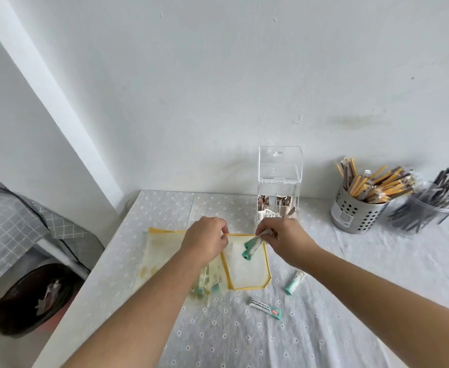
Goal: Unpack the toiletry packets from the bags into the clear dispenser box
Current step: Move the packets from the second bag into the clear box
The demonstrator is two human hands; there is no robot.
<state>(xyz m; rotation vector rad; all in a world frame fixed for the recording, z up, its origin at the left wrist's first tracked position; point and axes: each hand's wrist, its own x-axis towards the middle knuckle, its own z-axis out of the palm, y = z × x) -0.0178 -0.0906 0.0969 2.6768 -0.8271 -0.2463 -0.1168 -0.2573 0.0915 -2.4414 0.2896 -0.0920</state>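
"Two packets [252, 248] are in the right hand [284, 240], I think?" asks the trainee.

"It looks like two, maybe more; the fingers [268, 234] hide the upper ends. The right hand pinches them tightly, and their teal ends hang over the mouth of the yellow-edged bag [247, 272]. The left hand [204, 243] pinches the top edge of this bag, also closed firmly on it."

"So how to do this step well?"

"Keep the left hand firm on the edge, so that the bag lies on the table [324, 328] and does not rise together with the packets. Pull them out along their length, then carry them to the clear dispenser box [280, 166], which stands just behind the hands, against the wall [218, 102]. I judge the top is the place to drop them, but whether it is open I cannot tell."

"And the rest?"

"A loose packet [295, 281] lies on the table just right of the bag, and a printed packet [265, 307] in front of it. A second bag [159, 251] lies to the left, partly under the left arm [149, 301], with more packets inside, it seems. The box has only some brown packets [284, 205] at the bottom, so much work is left."
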